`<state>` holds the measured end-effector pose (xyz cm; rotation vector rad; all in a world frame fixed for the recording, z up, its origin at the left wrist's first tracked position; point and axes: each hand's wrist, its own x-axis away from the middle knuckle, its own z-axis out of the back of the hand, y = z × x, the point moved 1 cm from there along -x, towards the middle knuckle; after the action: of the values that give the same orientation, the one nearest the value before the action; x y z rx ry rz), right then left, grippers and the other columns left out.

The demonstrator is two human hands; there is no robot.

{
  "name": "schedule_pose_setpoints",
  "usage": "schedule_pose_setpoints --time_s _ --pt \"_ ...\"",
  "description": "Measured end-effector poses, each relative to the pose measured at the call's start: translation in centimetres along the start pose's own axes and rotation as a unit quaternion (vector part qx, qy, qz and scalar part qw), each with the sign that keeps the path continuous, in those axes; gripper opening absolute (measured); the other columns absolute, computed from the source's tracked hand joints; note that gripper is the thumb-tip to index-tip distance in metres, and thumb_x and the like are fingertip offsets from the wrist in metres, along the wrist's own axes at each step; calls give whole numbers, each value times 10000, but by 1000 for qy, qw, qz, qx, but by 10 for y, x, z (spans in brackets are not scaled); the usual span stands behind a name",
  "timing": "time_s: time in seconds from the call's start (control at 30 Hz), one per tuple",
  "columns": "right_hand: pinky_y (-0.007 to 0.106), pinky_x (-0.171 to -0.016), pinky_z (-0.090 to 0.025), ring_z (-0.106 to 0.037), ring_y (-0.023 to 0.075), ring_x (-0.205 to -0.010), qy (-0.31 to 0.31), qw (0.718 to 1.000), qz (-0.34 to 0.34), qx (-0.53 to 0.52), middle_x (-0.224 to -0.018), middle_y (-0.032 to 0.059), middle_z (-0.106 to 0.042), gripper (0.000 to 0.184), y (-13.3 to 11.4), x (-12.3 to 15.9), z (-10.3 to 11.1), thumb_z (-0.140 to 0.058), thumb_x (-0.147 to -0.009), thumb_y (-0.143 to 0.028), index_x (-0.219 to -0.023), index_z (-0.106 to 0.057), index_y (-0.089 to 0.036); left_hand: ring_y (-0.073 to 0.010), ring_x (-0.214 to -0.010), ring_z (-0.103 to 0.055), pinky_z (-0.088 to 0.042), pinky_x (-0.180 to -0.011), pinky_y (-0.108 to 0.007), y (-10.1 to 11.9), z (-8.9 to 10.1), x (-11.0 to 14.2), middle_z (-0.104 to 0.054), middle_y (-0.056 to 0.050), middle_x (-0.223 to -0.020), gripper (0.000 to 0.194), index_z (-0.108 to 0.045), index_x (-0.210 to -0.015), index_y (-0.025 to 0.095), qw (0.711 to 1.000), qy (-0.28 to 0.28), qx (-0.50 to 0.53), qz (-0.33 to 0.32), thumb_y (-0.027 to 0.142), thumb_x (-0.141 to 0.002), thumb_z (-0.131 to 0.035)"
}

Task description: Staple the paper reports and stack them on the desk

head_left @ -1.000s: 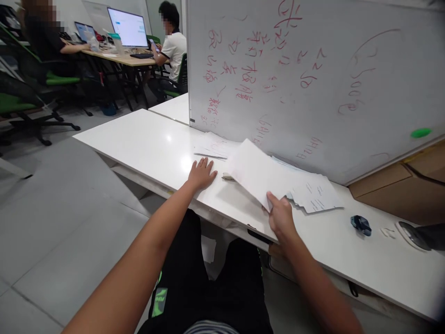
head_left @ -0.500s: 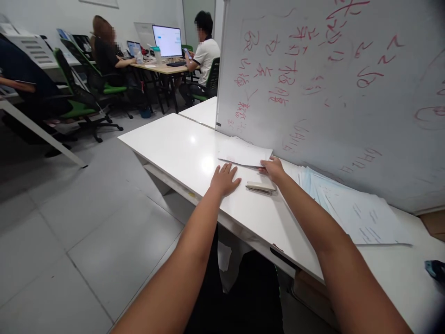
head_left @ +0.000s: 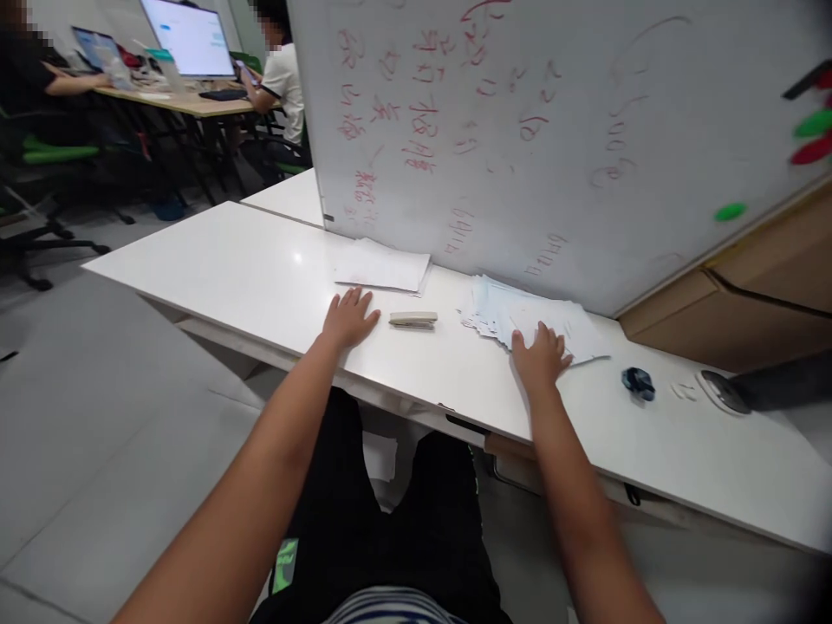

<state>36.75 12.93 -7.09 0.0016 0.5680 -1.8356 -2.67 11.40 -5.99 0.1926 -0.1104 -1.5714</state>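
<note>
My left hand (head_left: 349, 319) lies flat on the white table with its fingers apart, just in front of a stack of white paper (head_left: 383, 264). A beige stapler (head_left: 413, 320) rests on the tabletop between my two hands, touched by neither. On the right, my right hand (head_left: 541, 354) reaches the front edge of a spread pile of printed sheets (head_left: 520, 314), fingers spread over the paper. No sheet is gripped in either hand. The paper piles both lie along the foot of the whiteboard.
A whiteboard (head_left: 416, 113) with red writing stands along the table's (head_left: 214, 260) back. Farther right are a dark blue object (head_left: 638, 383), small pale pieces (head_left: 682, 392), a dark round-based item (head_left: 724, 393) and cardboard boxes (head_left: 734, 303). Two people sit at a desk (head_left: 188, 102) behind.
My right hand has let go of the left paper stack and moved right to the printed sheets. My left hand stays flat on the table. The view has turned to the right.
</note>
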Motion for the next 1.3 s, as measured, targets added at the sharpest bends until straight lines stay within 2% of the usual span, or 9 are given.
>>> schedule_pose_setpoints --time_s 0.1,0.3,0.43,0.7,0.9,1.03,1.17,1.23,1.3 --pt "573 -1104 -114 -251 319 -1395 -27 997 -68 -19 -1506 158 -343 669 8 -8 -3 -418 -849 -551 -1390 -412 -158 -260 -1454 -153 -127 -1160 -480 -1 -1 -1 -185 -94 -1581 656 -277 -1484 202 1000 7 -15 -2 562 -941 -210" --pt "493 -1030 -223 -436 314 -1244 15 999 -48 -13 -1316 206 -543 639 1 -11 4 -481 -841 -552 -1313 -482 -121 -264 -1455 -149 -143 -1155 -484 -1 -1 -1 -191 -92 -1579 660 -289 -1482 205 1000 4 -25 5 571 -941 -195" --pt "465 -950 -260 -518 305 -1091 29 999 -32 -5 -1130 180 -642 519 0 -9 7 -496 -847 -522 -1180 -582 -134 -261 -1455 -149 -143 -1157 -477 -1 0 1 -185 -83 -1582 668 -283 -1487 209 1000 5 -20 10 580 -939 -189" --pt "432 -942 -260 -553 251 -970 82 994 -45 -63 -971 120 -691 369 5 -10 3 -378 -899 -380 -1005 -667 -175 -256 -1453 -159 -142 -1157 -472 0 2 1 -194 -78 -1580 668 -288 -1487 215 1000 4 -22 17 581 -935 -198" --pt "501 -1000 -224 -576 232 -860 125 989 -34 -72 -839 98 -690 316 5 -11 -2 -355 -858 -264 -838 -655 -168 -264 -1451 -163 -148 -1153 -479 3 3 2 -208 -81 -1576 650 -309 -1477 212 1000 11 -9 16 566 -939 -219" --pt "474 -983 -305 -609 221 -821 183 978 12 -104 -833 107 -701 321 2 -9 14 -350 -873 -270 -870 -652 -161 -296 -1400 -288 -213 -1127 -492 4 11 2 -356 -116 -1511 582 -449 -1386 188 999 48 21 3 521 -928 -317" --pt "437 -958 -390 -643 239 -979 247 950 126 -142 -995 145 -709 323 -21 49 44 -370 -912 -296 -969 -655 -153 -298 -1160 -549 -371 -1031 -456 33 23 40 -650 -146 -1165 491 -652 -1105 149 981 89 170 -16 477 -931 -330" --pt "472 -1002 -373 -631 247 -1064 216 946 183 -159 -1088 129 -697 296 -40 103 54 -404 -915 -286 -1040 -653 -184 -276 -1160 -552 -407 -1010 -419 68 26 78 -634 -133 -1198 522 -614 -1182 160 939 106 322 -54 534 -917 -363" --pt "501 -1046 -343 -594 253 -1155 123 942 256 -180 -1139 93 -688 297 -59 161 56 -420 -911 -258 -1097 -651 -239 -260 -1186 -540 -445 -981 -385 111 22 120 -570 -114 -1313 633 -483 -1347 197 871 31 473 -129 602 -861 -467"
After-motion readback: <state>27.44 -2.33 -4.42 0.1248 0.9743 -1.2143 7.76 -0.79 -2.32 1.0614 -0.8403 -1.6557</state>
